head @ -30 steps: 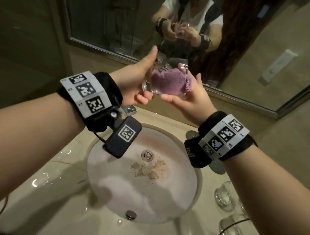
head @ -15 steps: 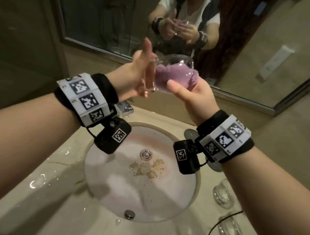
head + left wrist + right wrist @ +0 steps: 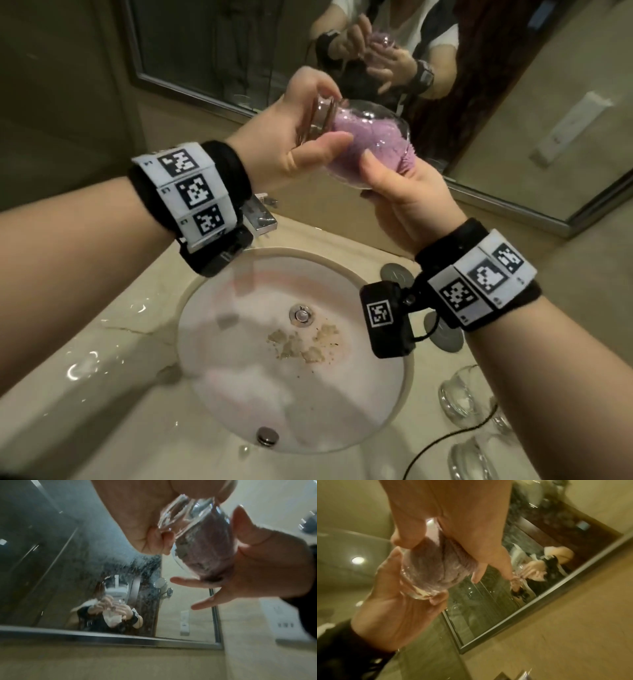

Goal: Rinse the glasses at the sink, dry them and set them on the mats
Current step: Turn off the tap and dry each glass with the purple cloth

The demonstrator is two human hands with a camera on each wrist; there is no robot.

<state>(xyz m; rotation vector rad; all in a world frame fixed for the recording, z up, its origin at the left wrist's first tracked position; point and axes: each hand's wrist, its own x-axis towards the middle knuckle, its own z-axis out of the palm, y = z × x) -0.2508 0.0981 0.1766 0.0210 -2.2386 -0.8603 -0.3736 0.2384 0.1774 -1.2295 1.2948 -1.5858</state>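
Drying step: my left hand (image 3: 291,137) grips the glass (image 3: 363,144) by its base, above the sink (image 3: 219,294). My right hand (image 3: 407,198) holds the purple cloth (image 3: 370,137) stuffed inside w/ thumb on the bowl. Best to twist gently, firm base grip, wipe rim too.

Glass (image 3: 368,144) on its side above the sink (image 3: 212,387), purple cloth (image 3: 363,137) stuffed inside.

I see a clear, thick-based tumbler held tipped over, base toward my left, mouth toward my right, the fuzzy cloth filling its bowl and poking out at the rim. Two more clear glasses (image 3: 459,399) stand on the counter right of the white round basin, beside two round grey mats (image 3: 394,274).
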